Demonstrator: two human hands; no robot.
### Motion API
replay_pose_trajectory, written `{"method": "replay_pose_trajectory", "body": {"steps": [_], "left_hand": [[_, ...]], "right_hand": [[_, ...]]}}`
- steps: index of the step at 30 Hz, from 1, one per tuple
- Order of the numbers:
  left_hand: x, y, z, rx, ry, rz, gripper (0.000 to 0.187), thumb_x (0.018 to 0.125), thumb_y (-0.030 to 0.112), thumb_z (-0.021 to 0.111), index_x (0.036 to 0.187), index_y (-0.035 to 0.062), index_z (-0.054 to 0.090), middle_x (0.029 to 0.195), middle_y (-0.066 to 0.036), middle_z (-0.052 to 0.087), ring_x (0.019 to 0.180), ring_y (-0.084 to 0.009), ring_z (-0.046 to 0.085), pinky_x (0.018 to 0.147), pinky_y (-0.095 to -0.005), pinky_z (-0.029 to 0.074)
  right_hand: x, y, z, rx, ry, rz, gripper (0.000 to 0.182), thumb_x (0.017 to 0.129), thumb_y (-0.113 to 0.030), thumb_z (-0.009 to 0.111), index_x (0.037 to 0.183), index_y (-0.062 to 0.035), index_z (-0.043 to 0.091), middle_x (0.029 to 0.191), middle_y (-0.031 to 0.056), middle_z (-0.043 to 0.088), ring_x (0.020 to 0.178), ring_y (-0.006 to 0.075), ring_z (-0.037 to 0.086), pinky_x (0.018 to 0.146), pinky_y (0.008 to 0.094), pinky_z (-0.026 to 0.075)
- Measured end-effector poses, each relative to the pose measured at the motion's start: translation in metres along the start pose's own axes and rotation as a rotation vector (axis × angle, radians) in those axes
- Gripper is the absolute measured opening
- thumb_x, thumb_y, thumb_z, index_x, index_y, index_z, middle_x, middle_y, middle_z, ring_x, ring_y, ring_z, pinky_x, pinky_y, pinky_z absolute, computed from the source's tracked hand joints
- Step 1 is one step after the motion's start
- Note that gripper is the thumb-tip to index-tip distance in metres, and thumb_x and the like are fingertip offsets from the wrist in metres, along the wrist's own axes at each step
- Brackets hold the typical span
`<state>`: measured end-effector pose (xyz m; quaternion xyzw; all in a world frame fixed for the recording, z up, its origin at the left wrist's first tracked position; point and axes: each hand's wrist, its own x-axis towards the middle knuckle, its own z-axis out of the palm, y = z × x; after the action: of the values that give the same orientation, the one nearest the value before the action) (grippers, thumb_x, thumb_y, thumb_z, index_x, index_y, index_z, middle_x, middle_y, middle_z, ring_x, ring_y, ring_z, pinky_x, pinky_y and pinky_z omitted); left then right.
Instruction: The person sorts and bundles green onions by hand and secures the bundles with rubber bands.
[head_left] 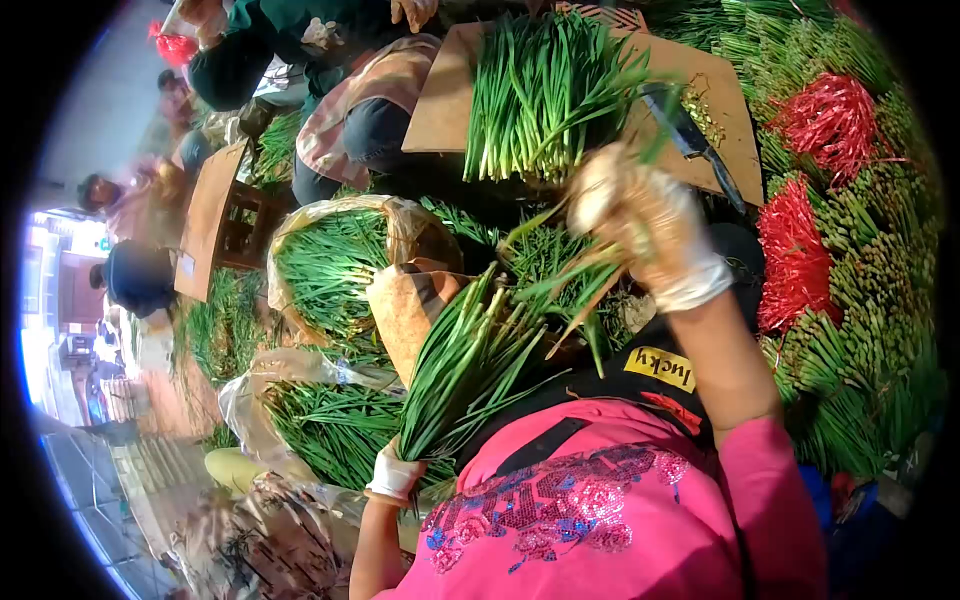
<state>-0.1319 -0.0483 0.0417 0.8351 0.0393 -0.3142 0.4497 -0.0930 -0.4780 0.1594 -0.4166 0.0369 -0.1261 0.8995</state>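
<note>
In the head view, the matter is how the bunch of green stalks [460, 350] lies between my two hands. My left hand [397, 472], in a pale glove, is the nearer one, because it holds the bunch: the fingers are closed around its leafy lower end, although the leaves hide part of them. From this grip, the long axis of the bunch goes slantwise forward and to the right, and the pale stem ends are at the far side, away from my left fingers.

My right hand [650, 220] is farther forward and to the right of these stem ends, well apart from them. It is blurred, so I cannot tell if its fingers are closed or a little open. Loose leaves [575, 300], green and brown, hang between this hand and the bunch.

Just ahead is the board [430, 110], with a pile of stalks [545, 90] on it and a knife [690, 135] lying near my right hand.
</note>
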Motion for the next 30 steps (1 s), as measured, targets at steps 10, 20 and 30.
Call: {"method": "replay_pose_trajectory", "body": {"steps": [10, 20, 30], "left_hand": [[-0.007, -0.009, 0.014, -0.139, -0.025, -0.212, 0.02, 0.07, 0.003, 0.072, 0.087, 0.0057, 0.061, 0.066, 0.001, 0.06, 0.049, -0.0081, 0.048, 0.045, -0.0234, 0.039], [-0.015, -0.022, 0.009, -0.453, -0.119, -0.336, 0.032, 0.068, 0.003, 0.07, 0.099, 0.0045, 0.063, 0.087, -0.003, 0.066, 0.068, -0.0113, 0.059, 0.058, -0.0252, 0.045], [-0.012, -0.015, 0.019, -0.31, -0.101, -0.198, 0.025, 0.071, -0.002, 0.064, 0.095, 0.0032, 0.063, 0.078, -0.001, 0.065, 0.065, -0.0092, 0.056, 0.059, -0.0256, 0.047]], "right_hand": [[-0.017, 0.117, -0.092, -1.739, -0.401, -0.044, 0.049, 0.071, -0.037, 0.068, 0.111, -0.0097, 0.062, 0.122, 0.0128, 0.055, 0.112, 0.0292, 0.051, 0.094, 0.0372, 0.04], [0.008, 0.082, -0.057, 0.187, 0.245, 0.265, 0.013, 0.081, -0.014, 0.059, 0.07, -0.0071, 0.055, 0.062, 0.0029, 0.055, 0.051, 0.0101, 0.05, 0.046, 0.0234, 0.041], [-0.011, 0.153, -0.067, -0.69, -0.319, 0.573, 0.022, 0.083, -0.019, 0.066, 0.098, -0.0032, 0.064, 0.09, 0.0051, 0.066, 0.076, 0.0117, 0.059, 0.071, 0.026, 0.049]]}}
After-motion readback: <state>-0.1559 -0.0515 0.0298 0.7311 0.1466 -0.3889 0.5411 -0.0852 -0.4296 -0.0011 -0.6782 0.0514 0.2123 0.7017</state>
